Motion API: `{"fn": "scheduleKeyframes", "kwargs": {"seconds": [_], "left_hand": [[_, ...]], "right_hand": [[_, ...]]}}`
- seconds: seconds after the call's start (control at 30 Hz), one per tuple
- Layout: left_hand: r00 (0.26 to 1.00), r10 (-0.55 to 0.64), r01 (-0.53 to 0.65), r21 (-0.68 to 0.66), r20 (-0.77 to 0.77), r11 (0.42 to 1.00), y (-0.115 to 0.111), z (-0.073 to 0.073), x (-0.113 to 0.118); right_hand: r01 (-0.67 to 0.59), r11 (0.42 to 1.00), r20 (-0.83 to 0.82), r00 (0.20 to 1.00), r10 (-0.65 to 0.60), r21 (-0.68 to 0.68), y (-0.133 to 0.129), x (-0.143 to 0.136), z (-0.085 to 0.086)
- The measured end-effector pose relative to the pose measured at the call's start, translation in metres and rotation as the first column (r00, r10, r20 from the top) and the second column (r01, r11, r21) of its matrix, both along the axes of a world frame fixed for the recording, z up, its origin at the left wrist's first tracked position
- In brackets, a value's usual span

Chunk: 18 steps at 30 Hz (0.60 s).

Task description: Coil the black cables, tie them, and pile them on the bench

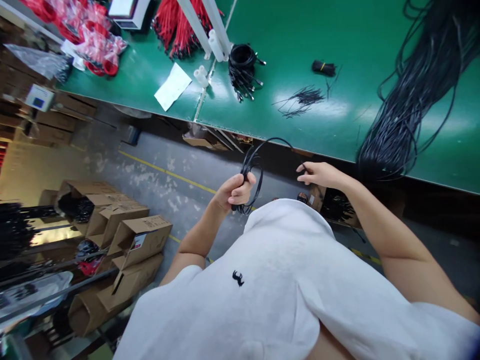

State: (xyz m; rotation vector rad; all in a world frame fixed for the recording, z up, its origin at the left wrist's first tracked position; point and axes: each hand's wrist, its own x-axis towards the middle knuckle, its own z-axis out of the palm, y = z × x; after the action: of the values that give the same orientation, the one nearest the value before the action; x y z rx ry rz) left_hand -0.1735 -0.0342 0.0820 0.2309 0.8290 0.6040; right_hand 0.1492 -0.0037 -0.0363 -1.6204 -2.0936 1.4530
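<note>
Head view: a coil (247, 162) is being clasped in left grip (237, 192), seemingly against unravelling, its tail (279, 139) being pinched by right grip (318, 174).

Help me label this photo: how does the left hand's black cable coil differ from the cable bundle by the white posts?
The held coil is in the left hand; the cable bundle lies on the green table.
The held coil looks loose; the cable bundle looks denser.
A strand arcs from the held coil to the right hand; the cable bundle shows bright-tipped ends.
Both are black and looped.
</note>
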Motion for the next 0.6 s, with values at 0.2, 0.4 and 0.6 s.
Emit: {"fn": "scheduleKeyframes", "kwargs": {"seconds": [0.2, 0.4, 0.6], "left_hand": [[0.967, -0.253, 0.240, 0.206, 0.036, 0.949, -0.010, 0.002, 0.015], [0.862, -0.401, 0.488, 0.292, -0.311, 0.823, -0.009, -0.015, 0.016], [0.764, -0.326, 0.592, 0.402, -0.557, 0.699, 0.003, -0.025, 0.024]], "right_hand": [[-0.008, 0.994, -0.421, 0.906, -0.041, -0.112, -0.004, -0.045, 0.019], [-0.006, 0.997, -0.540, 0.840, 0.049, 0.081, -0.024, -0.019, 0.079], [0.329, 0.923, -0.280, 0.922, -0.267, 0.201, -0.050, 0.076, 0.107]]}}
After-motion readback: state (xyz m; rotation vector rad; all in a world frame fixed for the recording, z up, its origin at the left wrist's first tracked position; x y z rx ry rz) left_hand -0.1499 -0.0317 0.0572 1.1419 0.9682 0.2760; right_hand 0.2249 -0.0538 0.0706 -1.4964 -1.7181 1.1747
